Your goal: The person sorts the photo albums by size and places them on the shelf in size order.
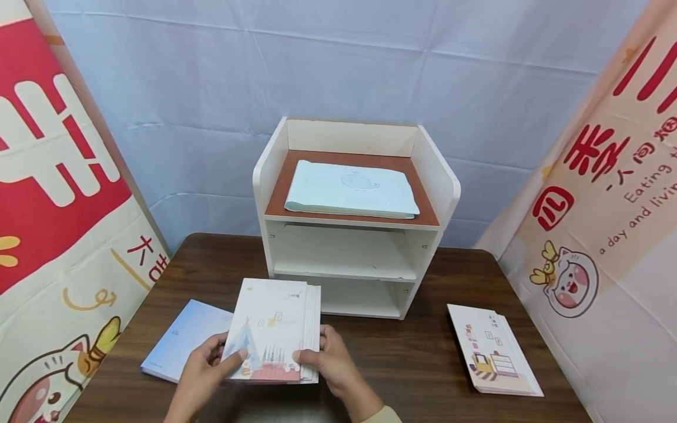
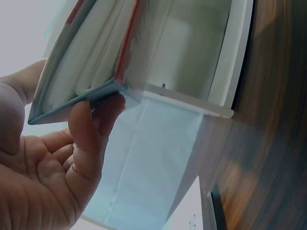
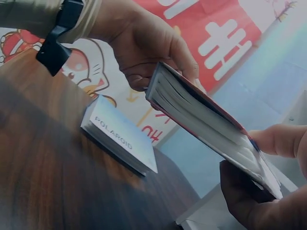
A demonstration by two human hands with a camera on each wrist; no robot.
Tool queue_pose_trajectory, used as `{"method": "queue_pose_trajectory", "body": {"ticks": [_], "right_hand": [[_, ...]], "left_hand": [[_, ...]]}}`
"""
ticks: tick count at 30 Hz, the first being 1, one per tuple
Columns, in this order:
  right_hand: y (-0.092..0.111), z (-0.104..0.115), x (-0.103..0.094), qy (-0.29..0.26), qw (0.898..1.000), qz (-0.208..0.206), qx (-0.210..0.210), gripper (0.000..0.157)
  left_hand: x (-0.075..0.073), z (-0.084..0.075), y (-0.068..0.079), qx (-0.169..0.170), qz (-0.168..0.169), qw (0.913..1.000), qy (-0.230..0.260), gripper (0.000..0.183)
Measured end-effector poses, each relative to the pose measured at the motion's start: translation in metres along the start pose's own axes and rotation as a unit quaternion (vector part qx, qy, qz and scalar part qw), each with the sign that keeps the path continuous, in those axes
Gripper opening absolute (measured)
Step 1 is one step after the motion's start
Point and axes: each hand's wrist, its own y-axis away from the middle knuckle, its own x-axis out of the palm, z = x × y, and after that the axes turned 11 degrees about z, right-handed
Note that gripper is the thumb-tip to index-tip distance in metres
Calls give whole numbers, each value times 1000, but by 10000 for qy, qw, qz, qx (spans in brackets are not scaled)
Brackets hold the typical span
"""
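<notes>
Both hands hold a white photo album above the table's front. Its cover carries a blue tent, a fence and a pink strip. My left hand grips the lower left edge, thumb on the cover. At the lower right edge, my right hand pinches it, thumb on top. In the left wrist view, my left fingers support the album, whose page edges show. The right wrist view has the album tilted between both hands. A blue-white album, lettered POLAROID on its spine, lies beside my left hand.
A white shelf unit stands at the back of the brown wooden table. On its top lies a pale blue album with a whale drawing. Another illustrated white album lies at the right. Printed cloths hang on both sides.
</notes>
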Motion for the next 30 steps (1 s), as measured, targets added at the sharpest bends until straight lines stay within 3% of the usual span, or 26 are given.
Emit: {"method": "queue_pose_trajectory", "body": {"ticks": [13, 24, 30], "right_hand": [[8, 18, -12, 101, 9999, 27, -123, 58], [17, 37, -20, 173, 9996, -14, -226, 62], [20, 42, -25, 229, 9993, -25, -283, 62]], "left_hand": [[17, -11, 2, 342, -162, 9978, 551, 50], [29, -26, -1, 943, -94, 9938, 581, 44], [34, -31, -2, 914, -129, 9931, 722, 45]]}}
